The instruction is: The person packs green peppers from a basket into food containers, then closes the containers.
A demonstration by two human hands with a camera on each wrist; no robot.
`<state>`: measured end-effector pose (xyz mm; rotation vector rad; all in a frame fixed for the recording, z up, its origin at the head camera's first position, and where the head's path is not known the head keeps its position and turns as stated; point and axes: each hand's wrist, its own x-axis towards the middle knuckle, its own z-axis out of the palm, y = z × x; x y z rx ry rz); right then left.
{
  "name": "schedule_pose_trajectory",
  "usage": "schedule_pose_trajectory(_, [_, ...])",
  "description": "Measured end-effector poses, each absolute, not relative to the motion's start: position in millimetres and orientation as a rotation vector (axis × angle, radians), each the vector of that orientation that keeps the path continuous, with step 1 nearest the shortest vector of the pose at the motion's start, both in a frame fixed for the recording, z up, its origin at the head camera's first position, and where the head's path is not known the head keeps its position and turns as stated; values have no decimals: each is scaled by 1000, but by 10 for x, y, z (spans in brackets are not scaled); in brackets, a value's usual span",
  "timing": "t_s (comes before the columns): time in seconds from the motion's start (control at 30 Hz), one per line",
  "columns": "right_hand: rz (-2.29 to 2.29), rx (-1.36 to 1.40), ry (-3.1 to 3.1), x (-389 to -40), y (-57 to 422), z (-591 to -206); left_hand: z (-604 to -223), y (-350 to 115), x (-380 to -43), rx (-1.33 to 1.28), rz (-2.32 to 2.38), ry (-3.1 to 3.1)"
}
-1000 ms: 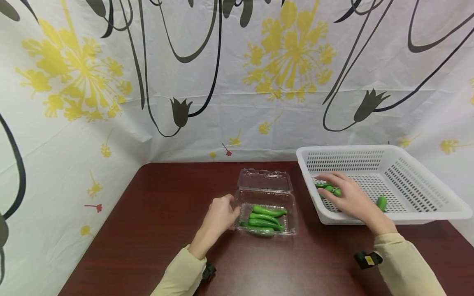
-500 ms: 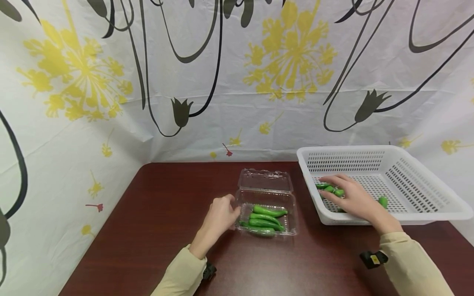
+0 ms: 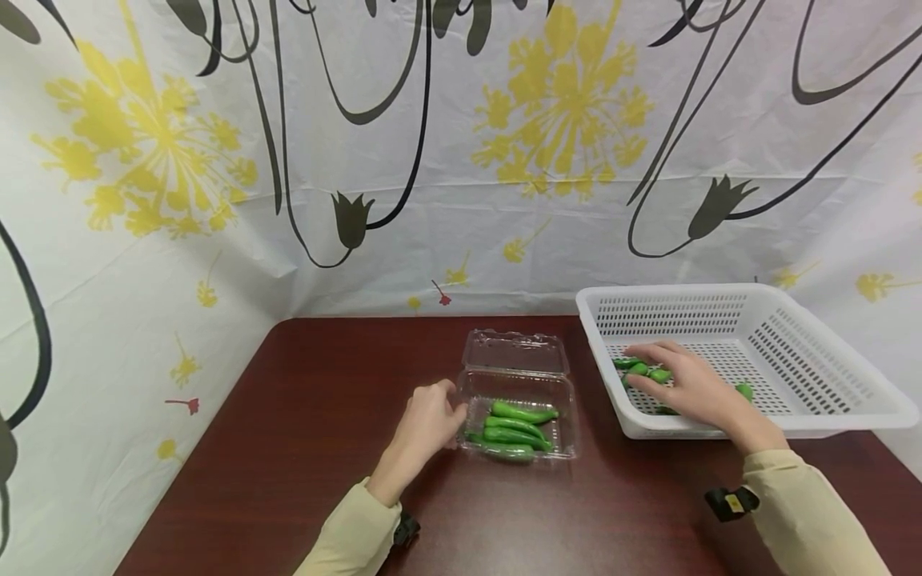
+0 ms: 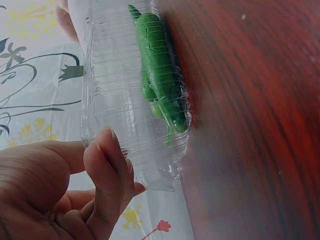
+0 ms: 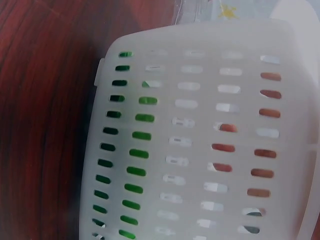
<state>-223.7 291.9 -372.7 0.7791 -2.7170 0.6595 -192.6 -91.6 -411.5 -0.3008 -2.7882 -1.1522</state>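
Note:
My left hand (image 3: 425, 416) pinches the left rim of a clear plastic clamshell box (image 3: 519, 384), its lid hinged back. Several green peppers (image 3: 515, 434) lie side by side in the box; one long pepper (image 4: 157, 65) shows through its ribbed wall in the left wrist view. My right hand (image 3: 684, 382) reaches over the near side of a white slotted basket (image 3: 727, 320), thumb and fingers spread apart. Close to its fingertips lie several more peppers (image 3: 637, 370). In the right wrist view, the basket wall (image 5: 200, 120) hides most of the hand; bits of fingers show through the slots.
A single pepper (image 3: 745, 391) in the basket is partly hidden behind my right wrist. The dark red-brown table (image 3: 346, 384) bears the box and basket. Patterned white sheeting (image 3: 461, 160) hangs behind it and along the left side.
My right hand has shifted a little to the right inside the basket, uncovering more of the peppers near its fingertips. The left hand and the box have stayed in place.

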Motion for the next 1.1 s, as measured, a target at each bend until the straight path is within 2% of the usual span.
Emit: schedule_pose_trajectory(1.1, [665, 751, -2994, -2293, 3073, -3716, -4123, -920, -1926, -316, -1164, -2786])
